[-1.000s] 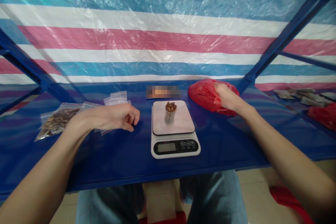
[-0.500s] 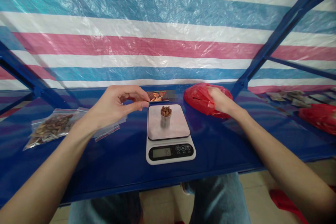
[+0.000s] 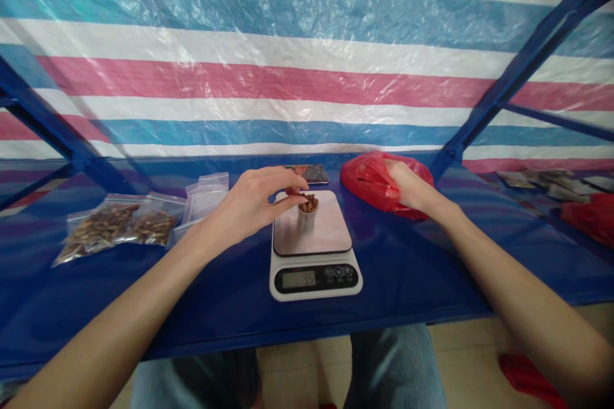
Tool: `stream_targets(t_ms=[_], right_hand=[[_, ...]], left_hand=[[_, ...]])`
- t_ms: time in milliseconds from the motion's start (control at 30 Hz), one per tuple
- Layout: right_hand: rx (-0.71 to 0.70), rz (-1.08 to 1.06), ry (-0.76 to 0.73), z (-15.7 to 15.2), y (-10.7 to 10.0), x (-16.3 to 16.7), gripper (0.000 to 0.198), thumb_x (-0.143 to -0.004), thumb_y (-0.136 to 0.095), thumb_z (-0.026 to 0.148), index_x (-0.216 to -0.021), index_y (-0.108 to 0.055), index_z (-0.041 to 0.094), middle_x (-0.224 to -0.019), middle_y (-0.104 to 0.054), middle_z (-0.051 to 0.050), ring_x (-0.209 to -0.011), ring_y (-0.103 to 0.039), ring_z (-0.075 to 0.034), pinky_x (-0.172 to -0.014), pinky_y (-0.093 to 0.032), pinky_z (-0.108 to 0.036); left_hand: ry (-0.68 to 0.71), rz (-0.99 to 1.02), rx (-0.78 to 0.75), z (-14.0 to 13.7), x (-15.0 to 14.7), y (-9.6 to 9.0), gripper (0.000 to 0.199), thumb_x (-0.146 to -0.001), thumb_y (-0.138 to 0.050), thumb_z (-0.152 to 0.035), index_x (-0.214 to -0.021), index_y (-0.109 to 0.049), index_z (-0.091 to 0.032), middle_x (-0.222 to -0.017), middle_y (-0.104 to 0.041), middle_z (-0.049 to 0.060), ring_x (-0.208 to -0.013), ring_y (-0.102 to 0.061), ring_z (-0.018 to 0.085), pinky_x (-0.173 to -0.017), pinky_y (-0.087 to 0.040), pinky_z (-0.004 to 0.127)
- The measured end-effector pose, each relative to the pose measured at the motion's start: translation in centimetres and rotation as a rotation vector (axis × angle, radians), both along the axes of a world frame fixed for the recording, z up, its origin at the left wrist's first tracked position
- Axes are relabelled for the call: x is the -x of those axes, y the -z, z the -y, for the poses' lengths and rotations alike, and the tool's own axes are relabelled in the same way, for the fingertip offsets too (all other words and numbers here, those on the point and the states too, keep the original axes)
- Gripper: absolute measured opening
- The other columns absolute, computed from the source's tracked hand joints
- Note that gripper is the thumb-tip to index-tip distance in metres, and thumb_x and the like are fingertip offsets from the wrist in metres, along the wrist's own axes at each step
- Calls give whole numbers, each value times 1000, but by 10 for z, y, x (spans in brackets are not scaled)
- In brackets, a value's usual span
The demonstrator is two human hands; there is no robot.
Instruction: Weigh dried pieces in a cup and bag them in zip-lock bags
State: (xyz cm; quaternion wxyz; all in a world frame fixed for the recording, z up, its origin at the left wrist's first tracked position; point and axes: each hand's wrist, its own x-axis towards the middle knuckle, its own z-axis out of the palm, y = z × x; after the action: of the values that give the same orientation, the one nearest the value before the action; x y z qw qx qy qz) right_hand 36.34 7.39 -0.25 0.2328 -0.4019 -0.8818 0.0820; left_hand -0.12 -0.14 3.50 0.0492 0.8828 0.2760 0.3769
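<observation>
A white digital scale [image 3: 314, 246] bears a small clear cup [image 3: 306, 225] heaped with brown dried pieces [image 3: 309, 203], which look like seeds or pods. My left hand [image 3: 259, 201] reaches over the plate from the left. Its thumb and forefinger pinch at the top of the heap, with a brown piece showing between the tips. The display [image 3: 300, 278] reads what looks like 95. My right hand [image 3: 407, 185] is inside a crumpled red plastic bag [image 3: 369, 182] right of the scale; the bag hides its fingers.
Zip bags of brown pieces [image 3: 103, 227] lie at the left, beside flat clear zip bags [image 3: 206, 195]. Behind the scale lies a phone [image 3: 311, 174]. Blue metal braces [image 3: 484, 102] and a striped plastic sheet [image 3: 268, 86] bound the blue shelf [image 3: 398, 275]. Another red bag [image 3: 592, 217] sits far right.
My left hand has moved right, from beside the scale to the heap in the cup. My right hand stays in the red bag. The view has shifted slightly.
</observation>
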Motion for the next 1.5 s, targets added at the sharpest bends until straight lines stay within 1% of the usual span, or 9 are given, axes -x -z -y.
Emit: stream_targets(t_ms=[67, 200, 533, 667, 833, 967, 1167, 1400, 1500], right_hand=[[-1, -12, -7, 0, 1, -1, 10, -88, -63, 21, -91, -72, 21, -109, -80, -14, -102, -75, -35, -97, -58, -47], [9, -38, -41, 0, 0, 1, 14, -90, -62, 21, -99, -74, 21, -114, -80, -11, -104, -75, -33, -96, -59, -45], [15, -27, -51, 3, -3, 3, 11, -92, -62, 22, -91, -73, 23, -104, -80, -10, -98, -75, -33, -98, -59, -47], [10, -45, -45, 2, -3, 3, 13, -89, -65, 23, -96, -76, 22, -111, -81, -11, -103, -75, -35, -98, -61, -49], [27, -37, -47, 2, -3, 3, 12, -90, -64, 22, -92, -75, 22, -102, -81, -9, -96, -75, -33, -94, -61, -47], [34, -55, -64, 4, -4, 5, 11, -91, -64, 25, -92, -74, 22, -103, -80, -9, -93, -75, -32, -91, -62, -46], [40, -68, -48, 6, -6, 8, 15, -94, -61, 27, -86, -72, 22, -92, -78, -8, -86, -74, -30, -89, -62, -46], [6, -61, -41, 6, -6, 8, 12, -91, -61, 23, -88, -73, 23, -102, -80, -10, -90, -75, -30, -88, -62, -42], [-3, -54, -21, 7, -8, 8, 12, -90, -61, 22, -87, -73, 22, -96, -80, -10, -86, -74, -30, -83, -61, -41]], left_hand=[[-17, 7, -2, 0, 0, 0, 1, -96, -75, -18, -97, -76, -18, -91, -79, 0, -83, -74, 14, -77, -54, 24], [-10, -16, -13, 0, -1, -2, 6, -97, -73, -17, -93, -76, -19, -90, -78, 0, -82, -73, 14, -76, -54, 24], [62, -14, -27, -2, -3, 4, 11, -100, -69, -18, -96, -80, -19, -97, -81, 4, -91, -75, 16, -85, -58, 26], [68, -20, -2, -2, -2, 4, 20, -103, -63, -15, -100, -82, -21, -101, -81, 5, -95, -76, 17, -87, -60, 28], [67, -19, -12, -1, -4, 4, 20, -102, -63, -14, -99, -82, -20, -99, -80, 5, -91, -75, 16, -84, -60, 26], [70, -45, -27, -1, -4, 3, 17, -101, -66, -16, -98, -82, -20, -97, -79, 4, -87, -74, 15, -81, -58, 25], [56, -21, -43, -2, -2, 4, 15, -101, -68, -17, -101, -83, -20, -97, -80, 4, -91, -74, 16, -83, -58, 27], [13, 11, -4, -1, 1, -1, 16, -101, -68, -21, -98, -84, -23, -97, -80, 4, -90, -74, 18, -82, -59, 30], [-51, 30, -3, 0, 4, -4, 17, -101, -67, -24, -98, -84, -25, -97, -80, 4, -90, -74, 18, -82, -60, 31]])
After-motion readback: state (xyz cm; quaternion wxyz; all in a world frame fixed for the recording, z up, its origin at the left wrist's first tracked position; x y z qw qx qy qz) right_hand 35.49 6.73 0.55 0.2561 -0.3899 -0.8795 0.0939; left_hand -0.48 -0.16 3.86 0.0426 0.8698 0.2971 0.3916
